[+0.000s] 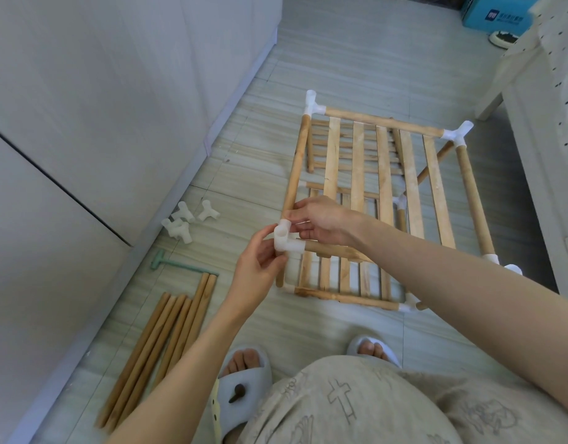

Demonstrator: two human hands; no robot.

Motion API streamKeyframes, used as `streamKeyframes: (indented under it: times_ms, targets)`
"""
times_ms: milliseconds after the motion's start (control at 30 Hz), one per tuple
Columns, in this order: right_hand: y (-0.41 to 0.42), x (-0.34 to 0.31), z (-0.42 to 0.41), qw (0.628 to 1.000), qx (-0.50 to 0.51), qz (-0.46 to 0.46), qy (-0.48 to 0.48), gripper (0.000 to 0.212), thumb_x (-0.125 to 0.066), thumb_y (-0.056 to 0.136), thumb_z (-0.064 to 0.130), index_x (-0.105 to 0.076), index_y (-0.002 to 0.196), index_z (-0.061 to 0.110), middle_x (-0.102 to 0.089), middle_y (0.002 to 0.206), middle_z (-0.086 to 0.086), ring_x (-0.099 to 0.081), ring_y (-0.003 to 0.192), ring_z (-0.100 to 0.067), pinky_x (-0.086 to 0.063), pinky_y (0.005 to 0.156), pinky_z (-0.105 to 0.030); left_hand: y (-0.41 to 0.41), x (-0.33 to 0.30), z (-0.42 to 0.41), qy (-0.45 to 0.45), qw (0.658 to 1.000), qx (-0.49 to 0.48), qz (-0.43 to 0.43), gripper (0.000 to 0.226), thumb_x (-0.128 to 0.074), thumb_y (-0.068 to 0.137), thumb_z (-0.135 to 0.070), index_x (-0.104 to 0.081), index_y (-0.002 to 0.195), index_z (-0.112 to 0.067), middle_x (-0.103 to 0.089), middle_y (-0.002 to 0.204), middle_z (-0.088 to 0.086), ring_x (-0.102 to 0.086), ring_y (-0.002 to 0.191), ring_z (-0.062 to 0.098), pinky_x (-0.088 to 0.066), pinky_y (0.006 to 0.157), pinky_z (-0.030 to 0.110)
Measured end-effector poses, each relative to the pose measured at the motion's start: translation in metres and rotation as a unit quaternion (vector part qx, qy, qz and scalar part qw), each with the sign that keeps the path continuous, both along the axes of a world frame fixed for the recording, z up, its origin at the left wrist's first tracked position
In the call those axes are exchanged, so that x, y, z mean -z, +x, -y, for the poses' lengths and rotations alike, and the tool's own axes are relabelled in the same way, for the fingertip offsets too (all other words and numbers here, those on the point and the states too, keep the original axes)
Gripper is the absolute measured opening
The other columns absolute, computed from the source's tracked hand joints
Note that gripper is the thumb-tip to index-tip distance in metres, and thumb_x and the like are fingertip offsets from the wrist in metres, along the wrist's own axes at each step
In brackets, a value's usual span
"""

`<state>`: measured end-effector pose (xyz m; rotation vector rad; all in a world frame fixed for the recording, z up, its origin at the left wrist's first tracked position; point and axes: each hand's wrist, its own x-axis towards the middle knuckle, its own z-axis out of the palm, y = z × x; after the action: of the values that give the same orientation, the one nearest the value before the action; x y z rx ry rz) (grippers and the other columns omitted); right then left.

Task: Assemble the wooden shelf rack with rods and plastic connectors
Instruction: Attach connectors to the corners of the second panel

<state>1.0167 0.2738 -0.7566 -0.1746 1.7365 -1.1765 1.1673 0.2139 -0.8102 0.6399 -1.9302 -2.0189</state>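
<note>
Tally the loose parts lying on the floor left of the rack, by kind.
Loose wooden rods: 6
Loose white plastic connectors: 4
Green tool: 1
Total: 11

I see pale, matt bare wood in the rack's slats [382, 174] and in the loose rods [154, 354] at seven o'clock. The corner connector [284, 240] is milky, smooth, faintly translucent plastic, like the spare connectors [188, 221] at nine o'clock. The floor [356, 59] looks like streaked grey tile with a dull sheen.
</note>
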Motion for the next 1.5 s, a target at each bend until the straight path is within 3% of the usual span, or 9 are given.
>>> streamKeyframes:
  times_ms: [133, 200, 333, 467, 700, 1100, 1300, 1400, 1500]
  targets:
    - [0.003, -0.003, -0.001, 0.999, -0.006, -0.035, 0.008, 0.010, -0.059, 0.090, 0.008, -0.061, 0.099, 0.003, -0.066, 0.090, -0.009, -0.062, 0.078, -0.018, -0.044, 0.061, -0.022, -0.005, -0.009, -0.003, -0.036, 0.999, 0.011, -0.028, 0.044, -0.053, 0.094, -0.011, -0.046, 0.136, -0.024, -0.053, 0.132, -0.003, -0.053, 0.118, 0.009, -0.046, 0.095, 0.024]
    - [0.004, -0.004, -0.002, 0.988, -0.039, -0.136, 0.055, 0.019, -0.058, 0.091, 0.014, -0.062, 0.106, 0.002, -0.067, 0.090, -0.009, -0.061, 0.074, -0.015, -0.044, 0.057, -0.019, -0.009, -0.010, -0.004, -0.055, 0.998, -0.018, -0.010, 0.036, -0.054, 0.094, -0.023, -0.053, 0.130, -0.025, -0.055, 0.129, -0.004, -0.053, 0.116, 0.008, -0.046, 0.094, 0.021]
    - [0.005, -0.007, -0.024, 0.890, -0.151, -0.418, 0.099, 0.019, -0.052, 0.093, 0.019, -0.068, 0.096, 0.009, -0.067, 0.088, -0.002, -0.058, 0.074, -0.010, -0.045, 0.063, -0.017, -0.011, -0.007, -0.003, -0.086, 0.994, -0.058, 0.019, 0.026, -0.058, 0.092, -0.022, -0.060, 0.117, -0.021, -0.059, 0.118, -0.002, -0.057, 0.105, 0.012, -0.045, 0.081, 0.010]
    - [0.004, -0.009, -0.052, 0.817, -0.345, -0.443, 0.130, 0.024, -0.049, 0.093, 0.020, -0.067, 0.107, 0.015, -0.061, 0.106, 0.000, -0.054, 0.097, -0.015, -0.044, 0.088, -0.032, -0.012, -0.004, -0.004, -0.090, 0.993, -0.076, 0.017, 0.023, -0.057, 0.092, -0.017, -0.059, 0.113, -0.026, -0.060, 0.116, -0.004, -0.057, 0.102, 0.009, -0.044, 0.077, 0.007]
    - [0.016, 0.007, -0.058, 0.715, -0.394, -0.560, 0.143, 0.030, -0.051, 0.094, 0.023, -0.053, 0.123, 0.013, -0.053, 0.118, -0.003, -0.050, 0.109, -0.021, -0.042, 0.091, -0.032, -0.013, -0.004, -0.014, -0.092, 0.989, -0.112, 0.018, 0.026, -0.056, 0.092, -0.020, -0.058, 0.114, -0.032, -0.063, 0.106, -0.014, -0.057, 0.100, 0.002, -0.044, 0.078, 0.008]
    - [0.008, 0.006, -0.064, 0.759, -0.372, -0.525, 0.102, 0.029, -0.049, 0.094, 0.016, -0.054, 0.123, 0.014, -0.054, 0.118, -0.001, -0.045, 0.109, -0.019, -0.038, 0.096, -0.033, -0.021, -0.006, -0.027, -0.093, 0.980, -0.177, 0.014, 0.023, -0.056, 0.093, -0.020, -0.059, 0.114, -0.026, -0.060, 0.094, -0.018, -0.053, 0.087, -0.018, -0.041, 0.072, 0.000]
    - [0.003, 0.004, -0.068, 0.768, -0.386, -0.500, 0.107, 0.020, -0.047, 0.094, 0.021, -0.063, 0.101, 0.011, -0.060, 0.098, -0.004, -0.047, 0.088, -0.017, -0.041, 0.088, -0.036, -0.018, -0.003, -0.010, -0.061, 0.995, -0.070, 0.038, 0.040, -0.058, 0.091, -0.022, -0.048, 0.130, -0.025, -0.057, 0.118, -0.010, -0.055, 0.104, 0.003, -0.045, 0.076, 0.010]
    - [-0.001, -0.001, -0.060, 0.832, -0.330, -0.432, 0.111, 0.030, -0.043, 0.095, 0.022, -0.065, 0.083, 0.004, -0.063, 0.080, -0.010, -0.052, 0.070, -0.018, -0.045, 0.070, -0.032, -0.018, -0.001, 0.001, -0.077, 0.995, -0.030, 0.048, 0.044, -0.059, 0.090, -0.022, -0.049, 0.133, -0.021, -0.054, 0.125, -0.005, -0.055, 0.109, 0.010, -0.046, 0.079, 0.014]
    - [-0.011, -0.006, -0.039, 0.900, -0.193, -0.377, 0.104, 0.035, -0.040, 0.099, 0.026, -0.066, 0.091, 0.004, -0.066, 0.078, -0.002, -0.054, 0.061, -0.009, -0.042, 0.059, -0.022, -0.018, 0.000, 0.005, -0.080, 0.996, -0.024, 0.035, 0.043, -0.060, 0.089, -0.021, -0.051, 0.131, -0.018, -0.057, 0.122, -0.001, -0.057, 0.107, 0.011, -0.048, 0.081, 0.016]
